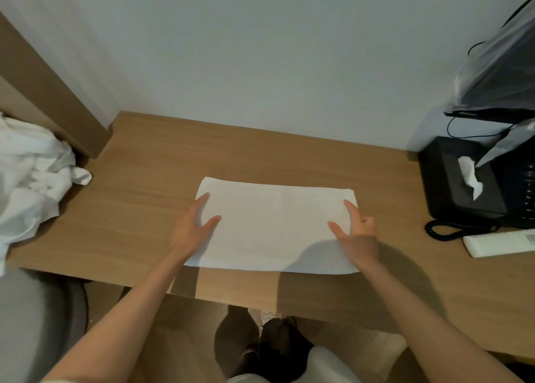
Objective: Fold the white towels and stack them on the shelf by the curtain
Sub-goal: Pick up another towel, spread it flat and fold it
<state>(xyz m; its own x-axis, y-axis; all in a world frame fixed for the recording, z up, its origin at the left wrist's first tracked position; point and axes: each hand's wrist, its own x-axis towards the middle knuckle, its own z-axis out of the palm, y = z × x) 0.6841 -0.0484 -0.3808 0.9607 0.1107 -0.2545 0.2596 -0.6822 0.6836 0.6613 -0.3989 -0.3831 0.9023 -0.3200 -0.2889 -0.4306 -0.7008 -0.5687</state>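
Towel: one white folded rectangular towel (275, 226) lies flat on the middle of the light brown wooden desk (144, 209), its near edge close to the desk's front edge.
My left hand (194, 226): fingers straight and apart, flat on the towel's left end.
My right hand (357, 235): forefinger and thumb straight, apart, on the right end; the other fingers are bent.
Left side: one crumpled white cloth heap (31, 180), well apart.
Right side: one black tissue box (451, 185), one black telephone (521, 191), one white remote control (500, 242).
Writing: too blurred to read.
Room: wood shows on both sides of the towel.
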